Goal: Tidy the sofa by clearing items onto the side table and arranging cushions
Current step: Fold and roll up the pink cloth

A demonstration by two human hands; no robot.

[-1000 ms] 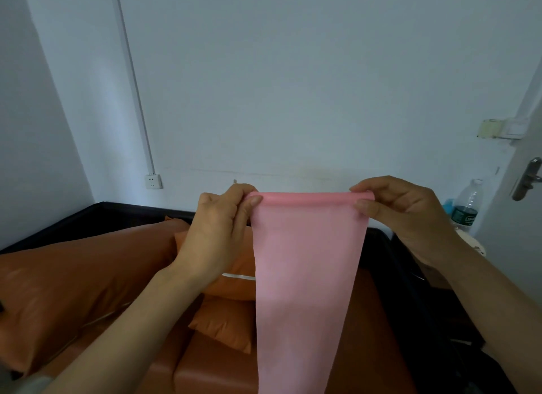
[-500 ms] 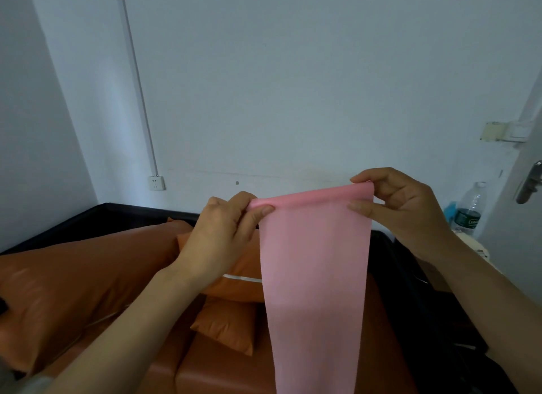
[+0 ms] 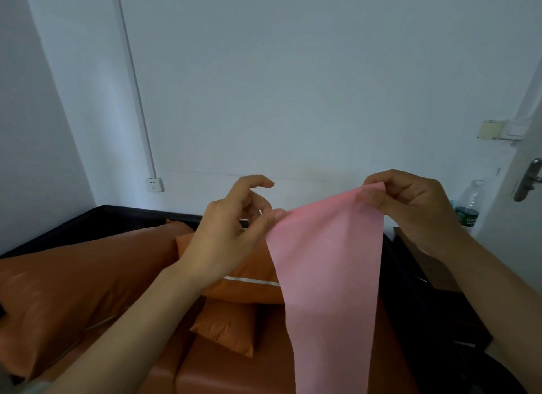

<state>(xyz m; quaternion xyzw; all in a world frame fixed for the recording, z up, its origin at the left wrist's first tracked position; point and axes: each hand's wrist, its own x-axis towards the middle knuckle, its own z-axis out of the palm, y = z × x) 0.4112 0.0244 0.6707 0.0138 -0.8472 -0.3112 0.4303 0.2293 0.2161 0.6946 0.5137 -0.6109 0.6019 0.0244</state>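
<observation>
- The pink cloth hangs in the air above the orange sofa, in front of its cushions.
- The right hand pinches the cloth's upper corner between thumb and fingers, higher than the other corner.
- The left hand pins the opposite corner with thumb and one finger; its other fingers are spread loose.
- The cloth looks light, thin and limp, draping straight down; it likely slips easily, so hold it at both top corners.
</observation>
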